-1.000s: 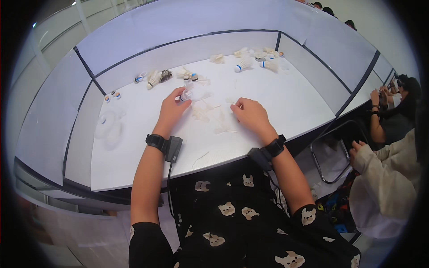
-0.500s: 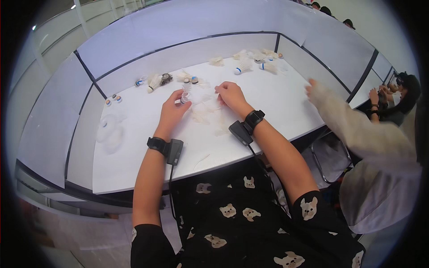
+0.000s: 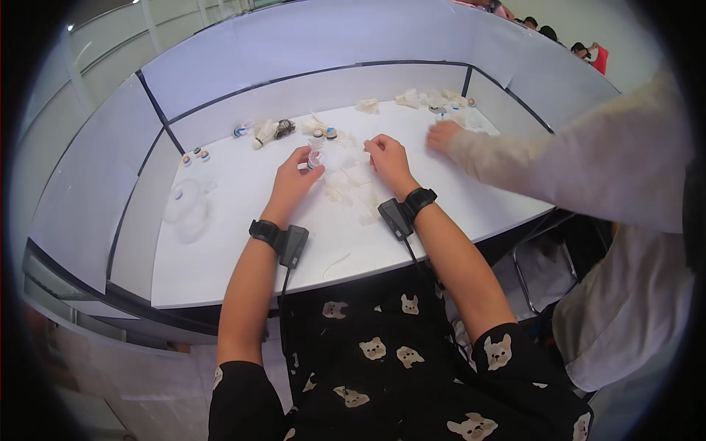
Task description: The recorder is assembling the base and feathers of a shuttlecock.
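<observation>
My left hand [image 3: 296, 178] is closed around a stripped-down shuttlecock [image 3: 315, 157], its pale base and quill stubs showing between thumb and fingers. A short way to the right, my right hand [image 3: 390, 163] is held in a pinch; whatever may be in the fingertips is too small to make out. Loose white feathers [image 3: 340, 192] lie scattered on the table beneath and between both hands. Just beyond the left hand are cork heads [image 3: 331, 133] with feathers around them. Farther left, a whole shuttlecock [image 3: 265, 134] lies beside a dark feathery clump [image 3: 284, 129].
From the right another person's sleeved arm [image 3: 529, 158] reaches over the table, the hand [image 3: 443, 136] near shuttlecocks and feathers [image 3: 441, 103] at the back right. Small cork heads [image 3: 196, 154] sit at the left, behind clear round plastic pieces [image 3: 193, 213]. Upright panels [image 3: 316, 84] enclose the table.
The other person's arm has swung left and farther over the table, toward the back-right shuttlecocks. My view has shifted slightly; both my hands keep nearly the same pose.
</observation>
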A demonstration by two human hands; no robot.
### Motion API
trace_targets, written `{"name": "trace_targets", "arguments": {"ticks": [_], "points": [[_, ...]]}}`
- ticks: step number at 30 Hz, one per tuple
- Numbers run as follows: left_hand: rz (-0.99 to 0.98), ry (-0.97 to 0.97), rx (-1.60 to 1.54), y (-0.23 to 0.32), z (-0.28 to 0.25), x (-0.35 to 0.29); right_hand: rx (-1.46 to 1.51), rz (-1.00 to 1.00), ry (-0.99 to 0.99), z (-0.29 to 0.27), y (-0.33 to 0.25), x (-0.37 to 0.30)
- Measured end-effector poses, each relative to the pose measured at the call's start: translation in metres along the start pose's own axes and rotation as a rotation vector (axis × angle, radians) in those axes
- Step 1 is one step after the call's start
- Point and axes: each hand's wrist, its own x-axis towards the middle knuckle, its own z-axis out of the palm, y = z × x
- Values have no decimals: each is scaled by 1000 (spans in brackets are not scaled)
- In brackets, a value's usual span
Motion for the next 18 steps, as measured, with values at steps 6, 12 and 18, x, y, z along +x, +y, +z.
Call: {"name": "trace_targets", "arguments": {"ticks": [6, 12, 18], "points": [[-110, 8, -8, 3, 1, -2, -23, -3, 11, 1, 1, 0], [-39, 30, 4, 11, -2, -5, 53, -56, 42, 2, -4, -8], [-38, -9, -50, 15, -3, -4, 54, -78, 29, 0, -13, -10]]}}
